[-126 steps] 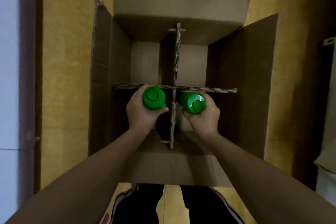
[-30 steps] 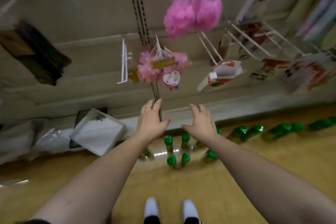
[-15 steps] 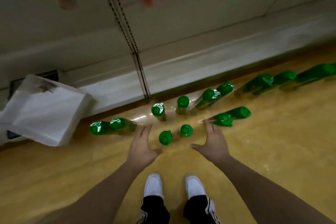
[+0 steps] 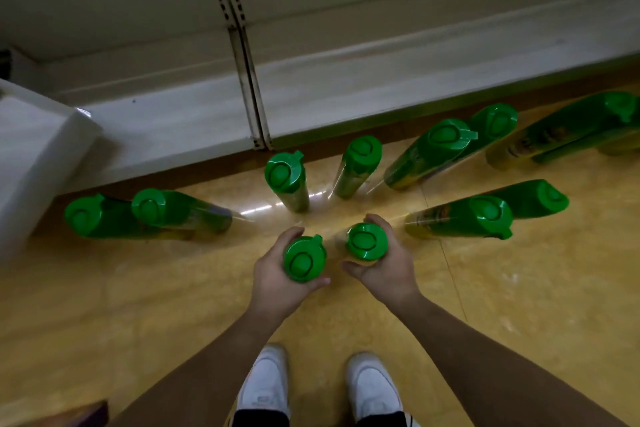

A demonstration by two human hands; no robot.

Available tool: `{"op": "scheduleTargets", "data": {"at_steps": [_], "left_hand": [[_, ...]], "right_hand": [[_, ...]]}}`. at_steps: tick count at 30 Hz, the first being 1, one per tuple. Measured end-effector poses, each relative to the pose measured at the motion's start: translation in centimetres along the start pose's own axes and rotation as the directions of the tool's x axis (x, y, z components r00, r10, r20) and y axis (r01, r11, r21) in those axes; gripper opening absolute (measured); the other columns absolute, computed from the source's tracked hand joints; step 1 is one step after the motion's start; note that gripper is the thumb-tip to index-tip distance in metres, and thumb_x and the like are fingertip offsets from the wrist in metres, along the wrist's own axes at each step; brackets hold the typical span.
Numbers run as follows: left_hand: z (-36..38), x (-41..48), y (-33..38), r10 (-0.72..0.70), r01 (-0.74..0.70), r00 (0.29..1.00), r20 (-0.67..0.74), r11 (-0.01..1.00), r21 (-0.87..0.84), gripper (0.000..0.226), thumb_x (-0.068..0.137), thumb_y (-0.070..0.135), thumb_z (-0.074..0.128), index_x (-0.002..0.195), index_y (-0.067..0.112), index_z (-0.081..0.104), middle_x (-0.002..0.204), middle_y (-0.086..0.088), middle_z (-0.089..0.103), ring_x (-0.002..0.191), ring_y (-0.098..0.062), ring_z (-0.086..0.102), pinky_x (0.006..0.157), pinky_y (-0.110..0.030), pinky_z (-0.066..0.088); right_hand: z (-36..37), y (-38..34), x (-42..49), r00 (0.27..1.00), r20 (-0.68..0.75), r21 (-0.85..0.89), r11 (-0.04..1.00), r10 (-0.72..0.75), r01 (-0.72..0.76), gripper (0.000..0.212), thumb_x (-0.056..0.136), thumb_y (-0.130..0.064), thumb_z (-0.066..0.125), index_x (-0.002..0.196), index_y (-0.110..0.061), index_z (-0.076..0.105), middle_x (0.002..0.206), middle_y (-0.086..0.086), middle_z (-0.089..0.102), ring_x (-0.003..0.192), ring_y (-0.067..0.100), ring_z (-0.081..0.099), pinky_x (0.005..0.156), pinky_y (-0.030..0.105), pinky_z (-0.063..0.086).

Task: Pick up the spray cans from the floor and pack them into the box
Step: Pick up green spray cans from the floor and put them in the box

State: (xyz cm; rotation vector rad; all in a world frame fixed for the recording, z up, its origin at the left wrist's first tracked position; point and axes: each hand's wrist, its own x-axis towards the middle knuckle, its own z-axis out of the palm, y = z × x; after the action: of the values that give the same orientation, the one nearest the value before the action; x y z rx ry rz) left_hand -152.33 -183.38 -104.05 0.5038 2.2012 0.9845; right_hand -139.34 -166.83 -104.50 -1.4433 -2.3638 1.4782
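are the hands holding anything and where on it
Yes. The left hand grips one spray can round its body just under the green cap; the right hand grips a second can the same way.

No text is legible. Dark lettering marks the yellow label of the far-right spray can (image 4: 557, 132) and the yellow band of the nearer spray can (image 4: 457, 218); both are too blurred to read.

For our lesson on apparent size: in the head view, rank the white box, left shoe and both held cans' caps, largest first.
1. white box
2. left shoe
3. caps of the left can and right can: alike, unranked
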Motion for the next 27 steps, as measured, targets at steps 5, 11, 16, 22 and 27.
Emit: {"op": "scheduleTargets", "data": {"at_steps": [5, 11, 16, 22, 27], "left_hand": [[-0.3, -0.5, 1.1, -0.060, 0.056, 0.992, -0.112, 0.998, -0.035, 0.079, 0.048, 0.023, 0.100, 0.110, 0.045, 0.057, 0.093, 0.028, 0.066, 0.089, 0.016, 0.061, 0.071, 0.000, 0.042], [-5.3, -3.9, 7.1, -0.094, 0.097, 0.982, -0.167, 0.995, 0.011, 0.077, 0.047, 0.025, 0.099, 0.111, 0.040, 0.058, 0.083, 0.029, 0.062, 0.076, 0.005, 0.061, 0.067, 0.003, 0.038], [-12.6, -8.3, 15.9, -0.133, 0.116, 0.967, -0.216, 0.989, -0.086, 0.079, 0.044, 0.036, 0.097, 0.116, 0.031, 0.064, 0.093, 0.019, 0.069, 0.088, 0.001, 0.065, 0.080, -0.016, 0.050], [-26.3, -16.3, 28.0, -0.096, 0.072, 0.915, -0.393, 0.995, -0.075, 0.064, 0.037, 0.049, 0.094, 0.092, 0.037, 0.066, 0.073, 0.030, 0.063, 0.072, 0.016, 0.059, 0.062, -0.001, 0.040], [-39.2, -26.3, 37.3, -0.123, 0.038, 0.796, -0.593, 0.987, -0.154, 0.062, 0.042, 0.043, 0.095, 0.096, 0.031, 0.067, 0.083, 0.022, 0.069, 0.082, 0.006, 0.064, 0.067, -0.007, 0.048]], "right_hand": [[-0.8, -1.5, -0.6, 0.996, -0.090, 0.015, 1.000, -0.018, 0.020, 0.066, 0.059, -0.017, 0.095, 0.109, -0.037, 0.058, 0.094, -0.017, 0.067, 0.093, 0.011, 0.066, 0.077, 0.007, 0.047], [-5.6, -7.7, -4.1, 0.995, -0.088, -0.012, 0.999, -0.051, 0.050, 0.065, 0.058, -0.020, 0.095, 0.116, -0.019, 0.067, 0.096, -0.006, 0.072, 0.094, 0.017, 0.069, 0.084, 0.033, 0.056], [-11.0, -17.6, -7.9, 0.992, -0.003, -0.016, 0.992, -0.127, 0.127, 0.067, 0.058, -0.030, 0.096, 0.117, -0.013, 0.068, 0.105, 0.002, 0.072, 0.100, 0.019, 0.066, 0.087, 0.040, 0.056], [-17.5, -34.6, -14.0, 0.931, 0.074, 0.035, 0.934, -0.358, 0.356, 0.075, 0.052, -0.066, 0.081, 0.114, -0.026, 0.068, 0.103, -0.005, 0.068, 0.099, 0.018, 0.062, 0.086, 0.041, 0.053], [-21.0, -49.0, -21.4, 0.848, 0.136, 0.167, 0.855, -0.513, 0.490, 0.070, 0.051, -0.072, 0.078, 0.105, -0.030, 0.063, 0.098, -0.007, 0.065, 0.094, 0.015, 0.062, 0.080, 0.037, 0.054]]}}
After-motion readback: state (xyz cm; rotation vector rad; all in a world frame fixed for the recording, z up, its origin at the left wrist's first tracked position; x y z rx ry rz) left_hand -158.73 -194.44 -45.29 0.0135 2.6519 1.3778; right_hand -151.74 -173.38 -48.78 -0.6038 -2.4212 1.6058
